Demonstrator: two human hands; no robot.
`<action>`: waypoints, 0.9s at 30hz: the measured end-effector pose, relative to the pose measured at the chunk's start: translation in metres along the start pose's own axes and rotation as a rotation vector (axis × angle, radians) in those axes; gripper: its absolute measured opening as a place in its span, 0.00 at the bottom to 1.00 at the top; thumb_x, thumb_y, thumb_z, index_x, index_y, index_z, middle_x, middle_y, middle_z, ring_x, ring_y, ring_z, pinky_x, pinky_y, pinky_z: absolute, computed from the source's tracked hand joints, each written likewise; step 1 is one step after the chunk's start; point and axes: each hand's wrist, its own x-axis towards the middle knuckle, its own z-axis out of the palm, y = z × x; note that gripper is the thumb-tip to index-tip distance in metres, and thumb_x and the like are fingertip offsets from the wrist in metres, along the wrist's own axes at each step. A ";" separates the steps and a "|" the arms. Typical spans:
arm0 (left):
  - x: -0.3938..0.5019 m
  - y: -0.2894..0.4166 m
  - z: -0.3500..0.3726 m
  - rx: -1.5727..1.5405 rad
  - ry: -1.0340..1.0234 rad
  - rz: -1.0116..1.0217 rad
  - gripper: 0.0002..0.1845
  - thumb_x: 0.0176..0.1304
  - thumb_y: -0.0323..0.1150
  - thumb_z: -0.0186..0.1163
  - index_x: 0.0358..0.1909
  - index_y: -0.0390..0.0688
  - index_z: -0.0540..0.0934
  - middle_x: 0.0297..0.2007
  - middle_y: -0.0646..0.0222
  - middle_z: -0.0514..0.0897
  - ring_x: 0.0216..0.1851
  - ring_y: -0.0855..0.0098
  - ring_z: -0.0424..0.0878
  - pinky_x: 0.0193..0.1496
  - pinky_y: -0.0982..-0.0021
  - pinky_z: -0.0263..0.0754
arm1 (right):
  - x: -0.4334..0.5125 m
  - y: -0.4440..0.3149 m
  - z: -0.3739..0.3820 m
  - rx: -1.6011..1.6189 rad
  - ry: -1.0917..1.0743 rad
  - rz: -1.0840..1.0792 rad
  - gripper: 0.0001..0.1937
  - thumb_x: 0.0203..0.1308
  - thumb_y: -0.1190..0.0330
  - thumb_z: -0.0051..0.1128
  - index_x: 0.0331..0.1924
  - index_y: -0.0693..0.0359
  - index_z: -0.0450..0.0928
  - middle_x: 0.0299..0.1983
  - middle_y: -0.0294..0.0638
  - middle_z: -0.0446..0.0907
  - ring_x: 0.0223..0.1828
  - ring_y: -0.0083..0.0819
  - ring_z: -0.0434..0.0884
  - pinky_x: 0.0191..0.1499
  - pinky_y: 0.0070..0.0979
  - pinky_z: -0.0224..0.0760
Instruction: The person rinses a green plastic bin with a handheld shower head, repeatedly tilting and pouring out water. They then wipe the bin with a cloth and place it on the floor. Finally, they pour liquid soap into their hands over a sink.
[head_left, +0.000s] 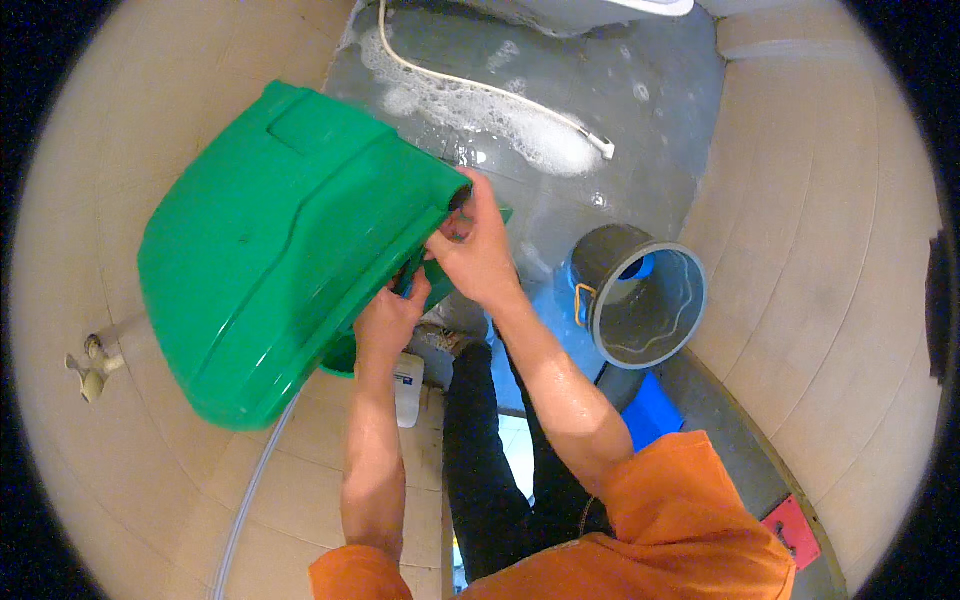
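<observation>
A large green plastic shell (255, 232), which looks like a bin lid or hood, is raised and tilted on the left. My left hand (386, 322) grips its near edge, thumb on the outside and fingertips hidden beneath. Farther up the same edge, my right hand (476, 251) has hold of the corner beside a dark round opening. Another green part shows behind my right wrist, though how it joins the shell is hidden.
On the wet floor (660, 82) lie soap suds (555, 142) and a white hose (480, 82). To the right a grey bucket (649, 300) is tipped towards me. A wall tap (94, 367), a white plastic bottle (408, 390) and a red dustpan-like piece (795, 531) are nearby.
</observation>
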 end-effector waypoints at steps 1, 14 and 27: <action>-0.001 0.008 0.005 -0.053 0.036 -0.039 0.31 0.52 0.43 0.72 0.53 0.35 0.77 0.45 0.52 0.84 0.46 0.49 0.81 0.50 0.57 0.76 | -0.003 0.004 -0.010 0.051 -0.023 0.028 0.33 0.54 0.78 0.59 0.66 0.57 0.59 0.38 0.42 0.77 0.38 0.28 0.80 0.35 0.26 0.76; 0.020 0.022 0.021 0.557 0.060 0.331 0.23 0.59 0.50 0.64 0.51 0.47 0.82 0.52 0.60 0.82 0.52 0.53 0.79 0.56 0.57 0.73 | -0.028 0.030 -0.035 -0.002 -0.229 0.022 0.33 0.52 0.74 0.60 0.66 0.67 0.65 0.56 0.51 0.76 0.51 0.36 0.80 0.54 0.30 0.74; 0.055 0.007 -0.019 0.369 -0.238 0.132 0.19 0.52 0.35 0.63 0.45 0.35 0.79 0.46 0.47 0.80 0.33 0.49 0.84 0.37 0.51 0.80 | -0.050 -0.104 0.012 -0.924 -0.681 -0.028 0.23 0.58 0.64 0.64 0.56 0.63 0.74 0.41 0.52 0.83 0.40 0.43 0.83 0.42 0.32 0.76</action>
